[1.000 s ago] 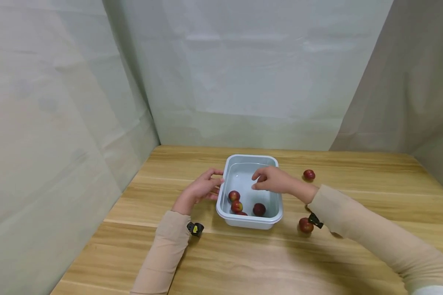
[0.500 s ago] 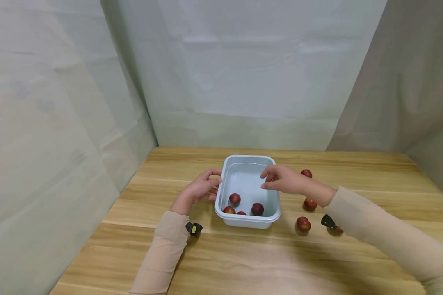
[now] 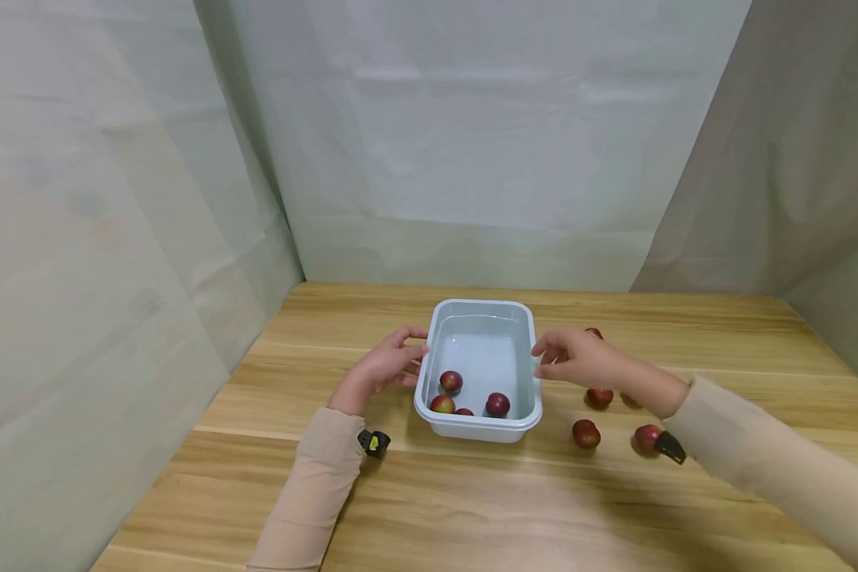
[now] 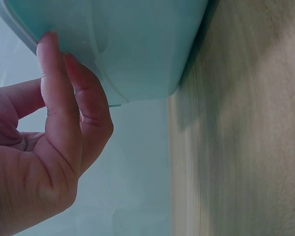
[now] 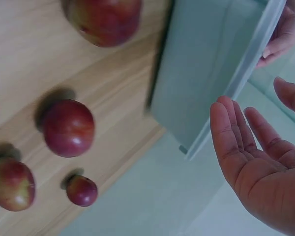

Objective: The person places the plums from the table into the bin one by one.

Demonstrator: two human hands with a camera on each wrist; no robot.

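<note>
One tub (image 3: 477,425) on table (image 3: 472,508). Four red fruits inside tub (image 3: 451,381). Four red fruits out on table by my right hand (image 3: 586,434), one half hidden behind that hand.

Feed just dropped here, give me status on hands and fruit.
Left hand touching tub rim. Right hand open, empty, beside tub. Fruit in tub; nothing blocking.

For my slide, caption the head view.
Left hand touches the pale blue plastic tub holding red plums; the empty right hand hovers beside it.
</note>
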